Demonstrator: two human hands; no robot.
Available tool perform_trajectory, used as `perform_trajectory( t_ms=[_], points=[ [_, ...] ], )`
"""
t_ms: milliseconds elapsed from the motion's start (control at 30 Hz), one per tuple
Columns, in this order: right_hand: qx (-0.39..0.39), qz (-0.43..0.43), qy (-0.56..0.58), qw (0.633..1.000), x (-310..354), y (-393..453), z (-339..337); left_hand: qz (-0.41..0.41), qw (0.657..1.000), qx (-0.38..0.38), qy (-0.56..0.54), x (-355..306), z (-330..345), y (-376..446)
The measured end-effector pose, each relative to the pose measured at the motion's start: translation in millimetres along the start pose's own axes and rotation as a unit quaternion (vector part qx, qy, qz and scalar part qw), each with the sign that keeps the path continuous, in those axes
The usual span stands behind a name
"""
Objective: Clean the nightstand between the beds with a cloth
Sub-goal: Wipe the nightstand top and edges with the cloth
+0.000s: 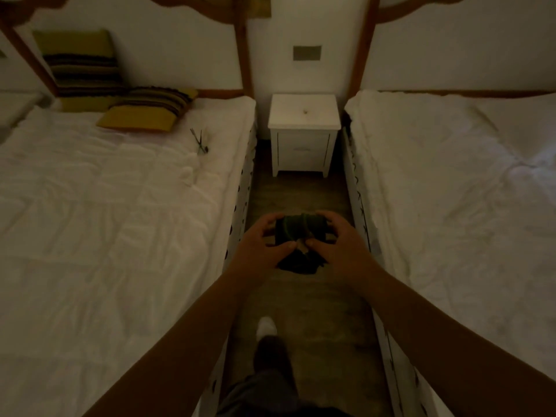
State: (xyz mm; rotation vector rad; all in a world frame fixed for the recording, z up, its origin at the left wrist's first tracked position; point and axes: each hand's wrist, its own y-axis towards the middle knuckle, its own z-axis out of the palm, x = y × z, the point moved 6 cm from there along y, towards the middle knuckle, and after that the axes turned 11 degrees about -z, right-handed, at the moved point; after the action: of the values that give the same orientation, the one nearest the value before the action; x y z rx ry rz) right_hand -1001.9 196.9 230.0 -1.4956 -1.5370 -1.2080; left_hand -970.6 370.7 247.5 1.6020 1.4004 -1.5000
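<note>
The nightstand (304,115) stands against the wall (307,22) between the left bed (105,206) and right bed (466,191) (two cushions (144,111) at the left bed's head).

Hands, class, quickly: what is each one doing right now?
Left hand: closed, gripping the dark cloth.
Right hand: closed, gripping the same cloth.

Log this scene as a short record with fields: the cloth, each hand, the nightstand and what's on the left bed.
cloth: dark, bunched, held in the aisle between the beds
left hand: grips the cloth's left side
right hand: grips its right side
nightstand: white, against the wall, not yet reached
left bed: two striped cushions
</note>
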Motion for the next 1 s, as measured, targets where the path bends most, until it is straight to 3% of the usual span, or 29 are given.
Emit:
perform_trajectory(
  t_ms=[367,1000],
  points=[
    [-0.026,0.021,0.009,0.999,-36.1,248.2,4.3,-0.02,1.0,0.024,0.005,-50.9,-72.2,250.5],
    [0.003,0.02,0.024,1.0,-156.8,627.4,-98.8,-0.042,0.999,-0.005,-0.019,-157.1,-54.7,627.8]
  ],
)
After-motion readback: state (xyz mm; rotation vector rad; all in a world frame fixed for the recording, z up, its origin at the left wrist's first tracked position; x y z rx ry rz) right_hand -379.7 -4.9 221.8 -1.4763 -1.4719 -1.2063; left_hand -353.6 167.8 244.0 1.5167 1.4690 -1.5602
